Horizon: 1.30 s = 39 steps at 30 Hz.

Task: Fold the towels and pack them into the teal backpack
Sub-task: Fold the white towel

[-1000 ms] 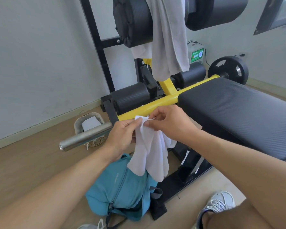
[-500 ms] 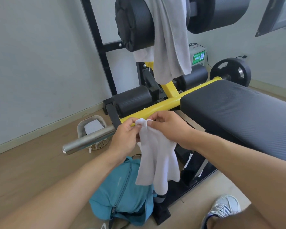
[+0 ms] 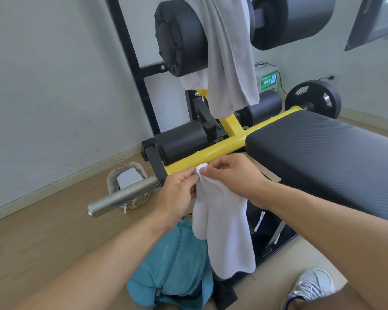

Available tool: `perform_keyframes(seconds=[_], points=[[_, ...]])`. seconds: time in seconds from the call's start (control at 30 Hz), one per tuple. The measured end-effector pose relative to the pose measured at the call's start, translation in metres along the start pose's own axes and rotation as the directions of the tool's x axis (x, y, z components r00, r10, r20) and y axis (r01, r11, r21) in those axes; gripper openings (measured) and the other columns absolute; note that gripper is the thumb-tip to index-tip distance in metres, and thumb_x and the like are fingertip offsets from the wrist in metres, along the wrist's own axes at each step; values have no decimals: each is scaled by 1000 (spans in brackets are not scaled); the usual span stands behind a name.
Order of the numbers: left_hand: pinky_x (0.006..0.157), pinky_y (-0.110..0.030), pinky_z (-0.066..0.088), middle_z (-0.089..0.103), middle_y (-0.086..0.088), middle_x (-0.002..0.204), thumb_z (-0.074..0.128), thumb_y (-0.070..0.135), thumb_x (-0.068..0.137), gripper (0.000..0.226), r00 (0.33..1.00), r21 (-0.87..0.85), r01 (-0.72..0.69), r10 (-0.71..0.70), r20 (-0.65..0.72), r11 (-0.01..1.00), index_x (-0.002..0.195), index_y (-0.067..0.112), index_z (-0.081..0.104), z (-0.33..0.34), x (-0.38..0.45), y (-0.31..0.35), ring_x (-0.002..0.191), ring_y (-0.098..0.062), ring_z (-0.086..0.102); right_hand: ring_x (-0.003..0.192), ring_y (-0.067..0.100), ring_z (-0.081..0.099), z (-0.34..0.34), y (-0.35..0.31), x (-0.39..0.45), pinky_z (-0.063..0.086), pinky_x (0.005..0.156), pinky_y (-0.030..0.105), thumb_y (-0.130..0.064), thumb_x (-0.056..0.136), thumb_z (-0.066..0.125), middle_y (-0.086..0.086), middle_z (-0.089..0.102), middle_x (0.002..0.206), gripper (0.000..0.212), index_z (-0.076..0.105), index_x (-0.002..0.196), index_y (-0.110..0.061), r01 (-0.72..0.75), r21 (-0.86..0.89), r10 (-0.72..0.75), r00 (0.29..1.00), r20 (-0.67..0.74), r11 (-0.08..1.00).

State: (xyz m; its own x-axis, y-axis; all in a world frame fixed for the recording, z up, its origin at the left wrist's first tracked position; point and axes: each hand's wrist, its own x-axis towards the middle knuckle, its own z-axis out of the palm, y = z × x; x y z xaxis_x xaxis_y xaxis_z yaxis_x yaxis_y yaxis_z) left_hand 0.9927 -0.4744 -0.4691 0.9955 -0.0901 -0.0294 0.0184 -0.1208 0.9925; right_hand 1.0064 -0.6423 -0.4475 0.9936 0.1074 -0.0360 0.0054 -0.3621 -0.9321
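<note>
A small white towel point(image 3: 222, 224) hangs in the air in front of me, pinched at its top corner by both hands. My left hand point(image 3: 177, 193) grips the corner from the left and my right hand point(image 3: 233, 175) from the right, fingertips meeting. Below the towel, the teal backpack point(image 3: 173, 267) lies on the wooden floor, its zip running up the front. A larger grey towel point(image 3: 229, 57) is draped over the black roller pads at the top of the gym machine.
A black padded bench point(image 3: 323, 157) on a yellow frame point(image 3: 213, 151) fills the right side. A steel bar point(image 3: 123, 195) sticks out to the left, with a woven basket point(image 3: 128, 184) behind it. A weight plate point(image 3: 314, 99) sits at the back. My shoe point(image 3: 311, 285) is at the lower right.
The white towel hangs longer and straighter below my hands. Both hands keep pinching its top corner, now slightly closer together.
</note>
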Motion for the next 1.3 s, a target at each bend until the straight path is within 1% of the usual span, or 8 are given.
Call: perform_keyframes(seconds=[0.13,0.33,0.47,0.67,0.8,0.97,1.13,1.3], points=[[103,-59,49,73,-27,110,45,11,107,36,1000,-30,9,-9,8,999,105,19,80,0,0,0,100,-37,70,87,17,72,1,0,0,57,71,29,-46,89,74,0,76,88,22,77,84,-25,14,16,-14,1000,0,1000],[91,-41,56,79,-13,101,40,13,108,42,1000,-101,29,-28,12,994,102,18,82,0,-1,1,93,-22,72,85,14,69,1,0,0,52,68,23,-44,92,71,-2,74,87,21,76,87,-24,49,17,-48,998,-44,999],[93,-44,55,77,-18,104,43,17,108,37,999,-131,35,-34,12,991,104,12,80,2,-2,1,96,-26,71,88,12,68,1,1,0,50,70,24,-43,93,70,-4,73,89,22,76,88,-22,46,22,-45,998,-37,999],[96,-48,57,78,-16,107,68,39,92,31,999,-122,34,-33,11,992,108,15,80,1,-1,-2,107,-40,71,92,17,71,2,4,1,61,81,36,-39,95,67,-3,75,94,19,77,90,-24,-8,33,7,1000,24,999],[88,-43,58,79,-13,102,71,39,91,27,999,-92,35,-35,1,995,102,18,82,-2,0,-3,96,-31,73,89,15,71,2,2,0,60,79,32,-40,96,67,-4,75,91,20,77,89,-24,-28,32,27,998,48,999],[92,-46,57,80,-9,99,71,49,81,36,1000,-64,18,-18,-12,998,100,21,83,-1,0,-4,93,-26,74,90,16,70,5,1,-1,59,78,31,-39,96,66,-2,74,92,22,76,90,-21,-75,75,72,996,54,994],[84,-40,58,81,-8,96,71,50,81,39,1000,-45,22,-22,-11,999,98,17,82,-2,0,-5,84,-19,74,87,14,70,6,-2,-2,55,70,27,-37,97,66,-3,73,90,22,76,93,-19,-110,103,104,993,64,989],[91,-50,58,80,-8,98,70,54,82,39,1000,0,8,-8,-17,1000,96,19,83,-5,2,-9,90,-24,73,87,15,69,8,-2,-2,56,73,28,-37,97,65,-1,74,92,24,76,98,-16,-132,92,126,990,63,987]])
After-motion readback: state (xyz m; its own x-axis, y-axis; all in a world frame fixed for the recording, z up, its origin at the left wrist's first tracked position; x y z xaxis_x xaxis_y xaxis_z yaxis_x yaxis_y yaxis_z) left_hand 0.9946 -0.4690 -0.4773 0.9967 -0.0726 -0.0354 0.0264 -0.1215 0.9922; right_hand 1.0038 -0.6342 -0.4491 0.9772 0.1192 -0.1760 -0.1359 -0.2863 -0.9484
